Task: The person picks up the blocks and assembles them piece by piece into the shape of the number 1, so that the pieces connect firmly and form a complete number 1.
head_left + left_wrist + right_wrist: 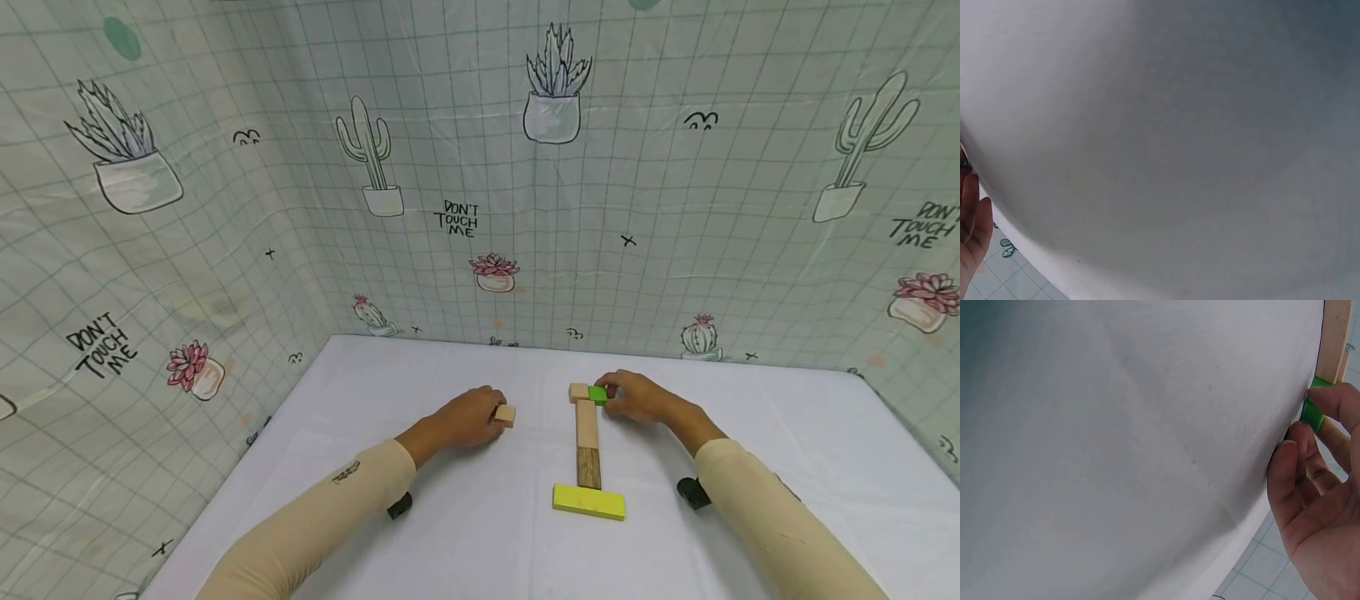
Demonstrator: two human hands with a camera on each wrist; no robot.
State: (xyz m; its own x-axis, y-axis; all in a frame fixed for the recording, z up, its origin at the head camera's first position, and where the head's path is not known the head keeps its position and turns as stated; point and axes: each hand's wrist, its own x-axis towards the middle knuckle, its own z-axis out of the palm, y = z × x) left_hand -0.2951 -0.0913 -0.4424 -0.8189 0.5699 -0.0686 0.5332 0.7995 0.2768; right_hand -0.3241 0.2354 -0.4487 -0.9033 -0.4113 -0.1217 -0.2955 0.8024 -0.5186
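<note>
In the head view my left hand (472, 417) pinches a small pale wooden block (506, 415), left of a row of blocks on the white table. My right hand (634, 397) pinches a small green block (597, 395), which lies beside a pale wooden cube (578, 392). Below these two runs a long pale wooden block (587, 425), then a dark-grained wooden block (589, 468), end to end. A yellow block (588, 502) lies crosswise at the near end. The right wrist view shows thumb and fingertips at the green block's (1314, 414) sides; the left wrist view catches only some fingers.
The white-covered table (465, 533) fills the foreground. A grid-patterned curtain (420, 275) with plant drawings hangs behind it and at the left. A black device (400, 505) shows under the left forearm and another black device (693, 492) beside the right.
</note>
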